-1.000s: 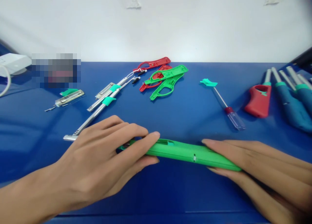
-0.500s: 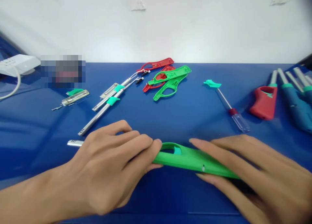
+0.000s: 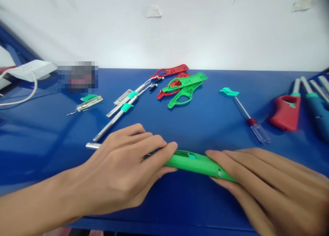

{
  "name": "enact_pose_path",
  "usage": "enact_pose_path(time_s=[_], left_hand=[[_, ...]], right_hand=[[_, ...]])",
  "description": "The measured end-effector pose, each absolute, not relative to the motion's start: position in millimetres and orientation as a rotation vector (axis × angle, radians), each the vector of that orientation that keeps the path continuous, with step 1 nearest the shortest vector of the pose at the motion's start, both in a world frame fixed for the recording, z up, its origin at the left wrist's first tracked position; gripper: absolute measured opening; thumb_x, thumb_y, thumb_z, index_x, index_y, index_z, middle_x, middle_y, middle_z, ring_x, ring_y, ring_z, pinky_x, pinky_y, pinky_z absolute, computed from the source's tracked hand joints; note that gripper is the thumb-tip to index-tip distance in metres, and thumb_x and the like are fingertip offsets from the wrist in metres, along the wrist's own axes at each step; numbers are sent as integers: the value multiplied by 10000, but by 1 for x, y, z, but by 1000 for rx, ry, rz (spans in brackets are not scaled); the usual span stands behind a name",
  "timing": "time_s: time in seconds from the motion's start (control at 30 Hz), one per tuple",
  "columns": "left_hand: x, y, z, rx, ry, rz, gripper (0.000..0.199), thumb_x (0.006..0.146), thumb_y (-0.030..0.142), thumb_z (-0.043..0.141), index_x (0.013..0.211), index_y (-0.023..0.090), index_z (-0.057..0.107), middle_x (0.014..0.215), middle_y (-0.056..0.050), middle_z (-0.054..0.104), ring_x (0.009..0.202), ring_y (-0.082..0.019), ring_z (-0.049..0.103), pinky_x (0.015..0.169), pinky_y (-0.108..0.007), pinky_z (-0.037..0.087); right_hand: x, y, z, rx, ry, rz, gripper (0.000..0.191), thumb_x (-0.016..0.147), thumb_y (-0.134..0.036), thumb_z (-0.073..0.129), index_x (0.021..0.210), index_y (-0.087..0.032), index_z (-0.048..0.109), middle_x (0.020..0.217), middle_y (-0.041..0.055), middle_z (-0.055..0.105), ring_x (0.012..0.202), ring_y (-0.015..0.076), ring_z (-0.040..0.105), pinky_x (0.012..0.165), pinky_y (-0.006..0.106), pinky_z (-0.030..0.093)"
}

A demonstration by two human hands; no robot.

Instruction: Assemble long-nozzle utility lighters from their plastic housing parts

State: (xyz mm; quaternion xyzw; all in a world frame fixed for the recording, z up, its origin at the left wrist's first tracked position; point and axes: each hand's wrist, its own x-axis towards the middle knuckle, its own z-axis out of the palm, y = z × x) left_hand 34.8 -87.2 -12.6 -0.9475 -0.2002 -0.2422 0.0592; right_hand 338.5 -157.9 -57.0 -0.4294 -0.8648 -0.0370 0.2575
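Both hands hold a green lighter (image 3: 199, 164) lengthwise above the blue table, low in the view. My left hand (image 3: 128, 167) is wrapped round its left part, where a silver metal tube (image 3: 93, 146) sticks out past the knuckles. Fingers and thumb of my right hand (image 3: 267, 181) press on the right end and hide its tip. Between the hands the handle opening shows a small teal trigger (image 3: 192, 156). Beyond lie green half shells (image 3: 183, 95) and red half shells (image 3: 174, 71), beside silver tubes (image 3: 110, 126) with teal triggers.
A screwdriver (image 3: 259, 132) with a clear handle lies at the right, near a teal piece (image 3: 229, 91). Farther right are a red lighter (image 3: 286, 114) and blue lighters (image 3: 318, 116). A clear fuel tank (image 3: 89, 103) and a white cable (image 3: 33, 88) are at the left.
The view has shifted, so the table items appear farther right. The green lighter has rolled slightly, narrowing its visible opening, and my right hand's fingers have closed more tightly over its right end.
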Motion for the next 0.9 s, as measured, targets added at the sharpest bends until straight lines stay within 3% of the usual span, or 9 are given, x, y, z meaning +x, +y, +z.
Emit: enact_pose_path(time_s=[0.2, 0.43, 0.6, 0.77, 0.9], left_hand=[[32, -87, -13, -2851, -743, -687, 304, 1103, 326, 549, 1319, 119, 602, 1080, -43, 765, 842, -198, 756, 852, -399, 540], [32, -86, -13, -2925, -663, -731, 183, 1096, 265, 553, 1207, 141, 627, 1006, -32, 761, 779, -193, 723, 766, -372, 523], [32, -86, -10, -2946, -698, -716, 273, 1094, 261, 554, 1324, 120, 599, 1059, -50, 751, 848, -188, 714, 793, -354, 524], [25, -79, -8, -2947, -845, -606, 399, 1073, 292, 590, 1439, 137, 565, 1121, -61, 746, 947, -226, 717, 878, -401, 529], [23, -73, -9, -2951, -805, -722, 195, 1057, 225, 615, 1218, 151, 696, 955, -27, 755, 817, -195, 701, 791, -358, 530]], right_hand=[[337, -151, -61, -1144, -2328, -128, 484, 993, -566, 643, 1400, -305, 661, 1126, 50, 761, 1098, 304, 706, 892, 417, 597], [335, -154, -50, -1204, -2353, -216, 349, 1059, -388, 608, 1386, -281, 665, 1127, -9, 728, 962, 172, 646, 892, 357, 473], [338, -154, -50, -1170, -2381, -219, 357, 1039, -299, 649, 1396, -288, 651, 1174, -38, 727, 968, 140, 635, 899, 334, 467], [350, -160, -57, -1284, -2323, -150, 453, 1058, -305, 552, 1506, -371, 565, 1303, -39, 711, 1029, 191, 702, 979, 397, 499], [357, -163, -61, -1329, -2271, -139, 452, 1047, -311, 519, 1483, -405, 590, 1324, -44, 718, 1050, 244, 723, 1006, 441, 499]])
